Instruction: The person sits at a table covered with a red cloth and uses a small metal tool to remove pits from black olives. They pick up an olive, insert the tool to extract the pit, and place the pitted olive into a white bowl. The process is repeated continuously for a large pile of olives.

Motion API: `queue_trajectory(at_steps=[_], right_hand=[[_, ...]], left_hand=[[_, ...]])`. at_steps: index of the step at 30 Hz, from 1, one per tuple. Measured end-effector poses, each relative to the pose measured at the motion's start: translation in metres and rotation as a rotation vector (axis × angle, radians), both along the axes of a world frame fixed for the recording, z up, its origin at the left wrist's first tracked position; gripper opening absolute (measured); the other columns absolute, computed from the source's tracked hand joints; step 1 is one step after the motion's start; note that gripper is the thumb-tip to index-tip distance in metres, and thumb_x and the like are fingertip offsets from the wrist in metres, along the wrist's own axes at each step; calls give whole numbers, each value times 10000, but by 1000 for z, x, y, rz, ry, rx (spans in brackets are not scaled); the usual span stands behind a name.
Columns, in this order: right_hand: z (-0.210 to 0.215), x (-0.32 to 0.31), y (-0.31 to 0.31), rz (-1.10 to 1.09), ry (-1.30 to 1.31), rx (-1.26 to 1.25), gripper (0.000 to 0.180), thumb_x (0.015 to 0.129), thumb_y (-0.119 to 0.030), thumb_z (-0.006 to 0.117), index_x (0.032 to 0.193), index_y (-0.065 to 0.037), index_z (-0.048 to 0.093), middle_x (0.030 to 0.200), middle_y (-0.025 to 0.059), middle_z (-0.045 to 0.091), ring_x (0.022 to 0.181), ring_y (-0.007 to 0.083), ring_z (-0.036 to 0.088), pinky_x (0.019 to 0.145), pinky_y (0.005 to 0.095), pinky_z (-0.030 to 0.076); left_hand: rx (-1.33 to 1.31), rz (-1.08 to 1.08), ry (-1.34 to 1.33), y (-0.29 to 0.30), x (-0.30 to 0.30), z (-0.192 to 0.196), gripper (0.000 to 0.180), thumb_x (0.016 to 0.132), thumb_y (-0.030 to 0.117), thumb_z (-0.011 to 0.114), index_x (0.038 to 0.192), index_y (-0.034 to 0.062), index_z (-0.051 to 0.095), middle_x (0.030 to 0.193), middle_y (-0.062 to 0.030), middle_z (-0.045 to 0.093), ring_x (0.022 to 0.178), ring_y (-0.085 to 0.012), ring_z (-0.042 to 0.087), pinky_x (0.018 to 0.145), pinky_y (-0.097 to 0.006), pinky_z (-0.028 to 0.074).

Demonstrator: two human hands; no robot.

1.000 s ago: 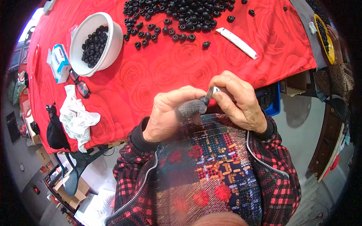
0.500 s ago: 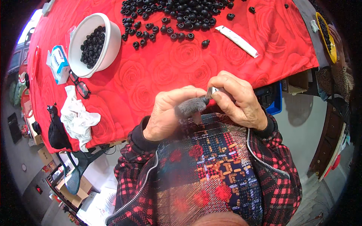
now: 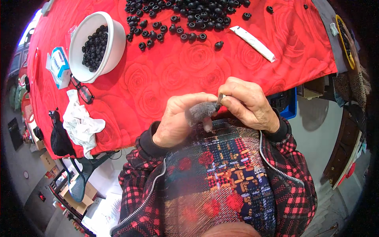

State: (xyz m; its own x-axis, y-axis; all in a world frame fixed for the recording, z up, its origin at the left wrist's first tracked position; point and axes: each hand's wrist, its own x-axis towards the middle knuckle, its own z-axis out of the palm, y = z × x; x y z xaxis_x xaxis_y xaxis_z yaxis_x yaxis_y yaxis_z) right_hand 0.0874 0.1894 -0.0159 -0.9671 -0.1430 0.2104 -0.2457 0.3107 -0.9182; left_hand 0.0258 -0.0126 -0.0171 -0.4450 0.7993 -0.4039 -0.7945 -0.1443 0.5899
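Close together over my lap, at the table's front edge, are my two hands. My left hand [image 3: 175, 114] is closed, with a small dark part [image 3: 217, 107] pinched at its fingertips. Grey fuzzy material [image 3: 200, 112] covers some of its fingers, and one bare fingertip pokes out below. My right hand [image 3: 248, 104] pinches a small flat metal blade [image 3: 220, 98], its edge against the dark part. Much of the dark part is hidden by the fingers and the fuzzy material.
A red rose-patterned cloth [image 3: 158, 79] covers the table. Many small black round parts [image 3: 197, 19] lie at the back; a white bowl [image 3: 114, 51] holds more. Around are a white wrapped strip [image 3: 252, 43], glasses [image 3: 85, 94], a blue-white box [image 3: 60, 67] and a white cloth [image 3: 79, 122].
The blade in my right hand has turned to stand more upright against the dark part. My left fingers have shifted slightly, showing more of the bare fingertip. The whole view has moved a little.
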Motion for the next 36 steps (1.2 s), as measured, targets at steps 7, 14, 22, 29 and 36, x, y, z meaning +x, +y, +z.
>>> queue_trajectory(at_steps=[7,14,22,29,36], right_hand=[[1,3,-4,40,-42,-194,249,876,-246,620,900,-2,581,722,79,506,605,206,502,559,313,382],[11,-8,-23,-221,-257,-242,239,773,-105,728,953,-20,594,805,63,593,715,144,572,636,271,450],[8,-10,-22,-157,-8,-151,215,730,-44,726,912,-20,615,775,78,617,683,170,613,597,285,469],[11,-13,-14,50,228,-25,268,665,20,722,915,-6,630,683,60,583,546,171,529,481,282,403],[8,-7,-19,-104,440,43,339,643,24,759,961,9,641,673,79,600,539,201,551,482,303,416]], left_hand=[[-32,163,148,4,-16,-8,225,889,74,596,1089,-25,629,901,-48,632,743,-112,606,610,-233,509],[-219,256,1105,8,-14,-7,265,753,-56,701,1007,16,675,934,-65,654,827,-130,626,682,-255,516],[0,156,152,-2,-7,3,240,843,-5,617,1076,-25,569,890,-63,624,766,-123,608,656,-253,510],[61,-267,-65,-7,-22,-4,132,884,8,525,975,-18,618,830,-48,626,707,-82,595,600,-210,489],[29,-100,134,-4,-7,0,165,885,-10,536,1029,-22,617,869,-39,625,711,-85,588,601,-218,487]])
